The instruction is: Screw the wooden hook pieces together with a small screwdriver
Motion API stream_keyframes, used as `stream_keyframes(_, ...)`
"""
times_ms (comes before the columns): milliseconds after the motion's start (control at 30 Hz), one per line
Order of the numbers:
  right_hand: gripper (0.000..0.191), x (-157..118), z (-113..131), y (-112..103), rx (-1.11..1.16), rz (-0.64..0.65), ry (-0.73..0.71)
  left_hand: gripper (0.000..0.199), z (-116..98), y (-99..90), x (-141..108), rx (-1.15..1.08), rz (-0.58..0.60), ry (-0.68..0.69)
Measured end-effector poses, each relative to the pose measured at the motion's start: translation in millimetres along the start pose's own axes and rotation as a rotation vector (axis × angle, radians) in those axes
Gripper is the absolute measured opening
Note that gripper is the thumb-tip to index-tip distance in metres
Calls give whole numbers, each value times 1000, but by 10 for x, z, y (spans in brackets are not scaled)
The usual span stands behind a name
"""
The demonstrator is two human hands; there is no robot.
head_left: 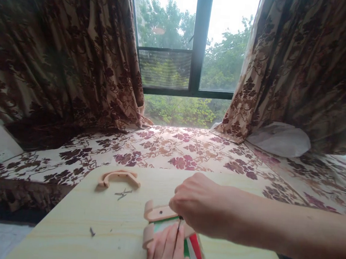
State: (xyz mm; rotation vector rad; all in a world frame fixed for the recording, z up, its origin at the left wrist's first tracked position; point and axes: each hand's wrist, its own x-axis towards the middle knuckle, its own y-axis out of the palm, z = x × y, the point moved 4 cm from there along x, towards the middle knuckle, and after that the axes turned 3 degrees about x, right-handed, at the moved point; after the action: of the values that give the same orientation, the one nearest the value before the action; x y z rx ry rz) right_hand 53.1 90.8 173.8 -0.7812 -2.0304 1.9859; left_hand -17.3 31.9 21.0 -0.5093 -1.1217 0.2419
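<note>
Wooden piece (148, 236) lies beneath outstretched left hand (168, 249).

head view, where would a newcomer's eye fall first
Probably on the bright window, top centre, between floral curtains. Next, the right hand, curled above the pale wooden tabletop, and the left hand at bottom centre, lying on a red, white and green striped piece.

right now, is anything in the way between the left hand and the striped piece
Nothing visible: the left hand lies on the striped piece. A loose screw rests on the table to the left, out of the way.
</note>
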Motion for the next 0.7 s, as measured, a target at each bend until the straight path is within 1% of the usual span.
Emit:
stream_keyframes(100, 9, -9, 33, 21, 0, 9, -34, 34, -19, -2, 6, -22, 0, -22)
stream_keyframes(200, 11, 11, 1, 71, 13, 7, -15, 32, -22, 19, -18, -13, 18, -31)
stream_keyframes(300, 11, 35, -67, 88, 32, -29, 26, 31, -33, 39, -33, -15, 32, -4)
stream_keyframes(367, 11, 26, -85, 68, 42, -55, 21, 31, -41, 44, -31, -9, 28, 17)
stream_keyframes(433, 11, -23, -91, 42, 66, -50, 17, 30, -45, 39, -30, 9, 9, 38)
stream_keyframes(467, 13, -63, -100, 30, 87, -47, 25, 29, -46, 36, -33, 19, 0, 51)
stream_keyframes(533, 24, -159, -131, 15, 141, -72, 42, 28, -43, 39, -49, 30, 2, 68)
stream_keyframes(600, 33, -250, -173, 19, 205, -149, 23, 30, -36, 61, -71, 18, 53, 76)
stream_keyframes(700, 39, -298, -250, 73, 309, -221, -21, 36, -40, 85, -99, -12, 131, 82)
